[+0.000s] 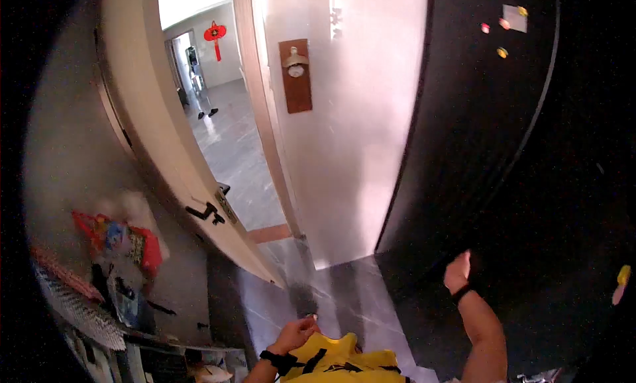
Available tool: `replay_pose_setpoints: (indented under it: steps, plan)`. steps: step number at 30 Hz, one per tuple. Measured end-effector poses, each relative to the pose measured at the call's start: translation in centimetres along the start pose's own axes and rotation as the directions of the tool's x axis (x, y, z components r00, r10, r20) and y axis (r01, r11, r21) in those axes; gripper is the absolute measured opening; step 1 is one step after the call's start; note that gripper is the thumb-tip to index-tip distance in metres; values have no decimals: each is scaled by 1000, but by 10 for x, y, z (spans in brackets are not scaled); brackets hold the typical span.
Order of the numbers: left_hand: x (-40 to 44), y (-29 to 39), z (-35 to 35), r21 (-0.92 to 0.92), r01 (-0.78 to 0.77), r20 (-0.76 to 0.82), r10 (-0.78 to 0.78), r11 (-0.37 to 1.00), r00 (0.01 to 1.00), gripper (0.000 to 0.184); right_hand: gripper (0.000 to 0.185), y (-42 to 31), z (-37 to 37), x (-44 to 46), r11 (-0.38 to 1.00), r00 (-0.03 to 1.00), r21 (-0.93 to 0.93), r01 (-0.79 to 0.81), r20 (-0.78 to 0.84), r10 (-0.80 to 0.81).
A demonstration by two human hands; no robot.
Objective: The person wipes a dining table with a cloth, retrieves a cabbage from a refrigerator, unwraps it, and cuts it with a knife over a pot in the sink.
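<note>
My left hand [296, 334], with a black band at the wrist, is at the bottom centre beside the yellow garment [341, 355]. Its fingers are curled together near a small object too tiny to name. On the right, my right hand [457, 273], also with a dark wristband, reaches to the lower part of the dark panel [464, 131]. Its fingers are partly lost in the shadow, so what they touch is unclear. Magnets and a paper note [515, 18] are on the upper part of this panel.
A door [159, 131] with a black handle [207, 212] stands open at left, with a tiled room behind it. A pale glossy panel [358, 131] bears a brown wooden board [298, 95] with a metal fitting. Bags [147, 250] and cluttered shelving are at lower left.
</note>
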State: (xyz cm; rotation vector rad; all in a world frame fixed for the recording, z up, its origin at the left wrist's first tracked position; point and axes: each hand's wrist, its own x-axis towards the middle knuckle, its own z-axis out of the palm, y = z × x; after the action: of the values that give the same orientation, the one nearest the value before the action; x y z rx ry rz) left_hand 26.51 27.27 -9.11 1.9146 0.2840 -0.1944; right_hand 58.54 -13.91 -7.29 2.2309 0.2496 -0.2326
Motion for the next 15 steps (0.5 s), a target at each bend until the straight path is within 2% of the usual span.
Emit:
replay_pose_setpoints:
  steps: [1,4,5,8,11,12,14,15]
  plan:
    - [7,22,-20,-5,170,62,-169,985,984,33,50,-3,3,8,999,999,-9,-34,29,34]
    - [41,47,-60,-15,23,135,-21,1000,991,34,52,-7,7,13,996,989,46,-79,129,72]
    - [58,44,-76,164,3,217,-39,986,975,34,52,-9,2,13,992,983,72,-100,161,87]
    - [110,40,-113,303,-90,286,0,949,958,35,54,-14,-23,8,971,961,172,-164,252,117]
    - [161,58,-137,112,-9,342,-30,994,939,36,56,-36,-71,-26,891,934,386,-239,343,101]
    - [186,51,-135,179,-92,336,26,980,941,36,57,-46,-86,-44,855,938,447,-263,326,118]
    - [233,26,-128,292,-265,367,148,919,918,36,53,-90,-80,-83,888,945,346,-304,-7,327]
    - [248,30,-123,241,-290,404,176,926,898,34,57,-103,-92,-110,705,941,634,-318,118,318]
